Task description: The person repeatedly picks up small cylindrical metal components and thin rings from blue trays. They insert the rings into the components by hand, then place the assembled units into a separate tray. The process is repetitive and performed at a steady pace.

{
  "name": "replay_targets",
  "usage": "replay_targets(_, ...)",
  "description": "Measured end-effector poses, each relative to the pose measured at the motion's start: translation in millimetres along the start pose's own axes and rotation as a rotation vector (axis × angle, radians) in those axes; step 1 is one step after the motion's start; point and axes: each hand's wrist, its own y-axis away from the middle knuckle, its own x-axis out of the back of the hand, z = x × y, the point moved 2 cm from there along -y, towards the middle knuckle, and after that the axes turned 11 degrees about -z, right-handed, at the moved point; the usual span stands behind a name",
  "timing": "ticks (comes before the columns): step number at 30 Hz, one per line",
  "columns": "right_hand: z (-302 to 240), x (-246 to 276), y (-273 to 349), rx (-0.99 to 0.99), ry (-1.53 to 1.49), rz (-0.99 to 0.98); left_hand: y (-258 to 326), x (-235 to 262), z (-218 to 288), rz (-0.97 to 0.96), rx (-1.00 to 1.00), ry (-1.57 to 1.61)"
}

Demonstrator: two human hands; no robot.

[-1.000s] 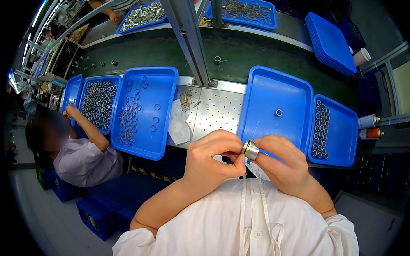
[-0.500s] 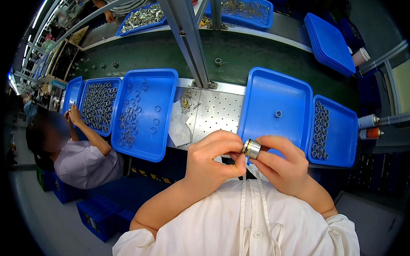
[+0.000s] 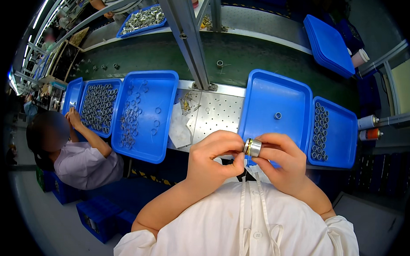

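Note:
A short shiny metal cylinder (image 3: 253, 147) with a dark and yellowish band at its left end is held in front of my chest. My left hand (image 3: 218, 156) pinches the banded end between thumb and fingers. From the other side, my right hand (image 3: 283, 160) grips the plain end with its fingertips. Just beyond the hands lies a large blue tray (image 3: 278, 92) with a single metal ring (image 3: 277, 115) in it. What sits inside the cylinder is hidden by my fingers.
Left of me, a blue tray (image 3: 161, 140) holds thin wire rings; beyond it another tray holds many metal rings. Small brass-coloured pins (image 3: 187, 104) lie on the perforated metal top (image 3: 219, 117). A metal post (image 3: 190, 46) rises ahead. A co-worker (image 3: 84, 157) sits at left.
The cylinder has turned slightly between my hands, and my right fingers have shifted on it. A blue tray of small parts at the far side has left the view.

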Motion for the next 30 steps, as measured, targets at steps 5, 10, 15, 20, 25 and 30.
replay_targets(5, -4.3, 3.8, -3.3, 0.110, 0.159, -0.070, 4.1, 2.0, -6.5, -0.065, 0.193, 0.315)
replay_targets(10, -4.5, 2.8, -2.2, 0.144, 0.173, -0.084, 4.8, 3.4, -5.7, -0.092, 0.152, 0.181)
replay_targets(15, -6.4, -0.4, -0.3, 0.083, 0.068, -0.038, 3.5, 0.4, 1.1, 0.011, -0.080, -0.167)
replay_targets(20, -6.6, 1.7, -1.8, 0.193, 0.125, -0.025, 6.1, -0.2, 1.5, -0.017, -0.038, -0.105)
replay_targets(25, -6.8, 4.6, -1.2, 0.200, 0.152, -0.066, 8.8, 2.2, -2.5, -0.097, 0.203, 0.296)
replay_targets(30, -7.8, 2.4, 4.1, -0.014, -0.094, -0.039, 11.8, 1.3, -2.9, -0.106, 0.112, 0.165)
